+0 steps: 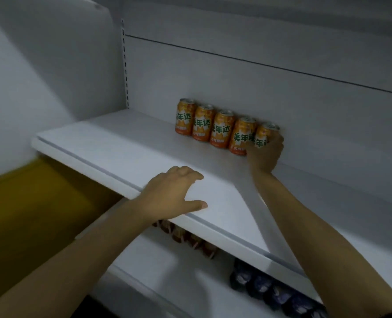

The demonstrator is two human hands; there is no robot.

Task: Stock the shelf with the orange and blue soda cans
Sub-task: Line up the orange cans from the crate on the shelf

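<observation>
Several orange soda cans (201, 122) stand upright in a row against the back panel of the white shelf (112, 148). My right hand (264, 154) is wrapped around the rightmost orange can (264, 134), which stands at the end of the row, touching its neighbour. My left hand (174, 191) rests flat near the shelf's front edge, fingers spread, holding nothing. Dark blue cans (270, 288) stand on the lower shelf at the right, partly hidden under the upper shelf.
Brownish items (190, 239) stand on the lower shelf (167, 271) beneath my left hand, mostly hidden and blurred. A yellow surface (30, 203) lies to the left of the shelving. A slotted upright (125, 65) runs up the back left corner.
</observation>
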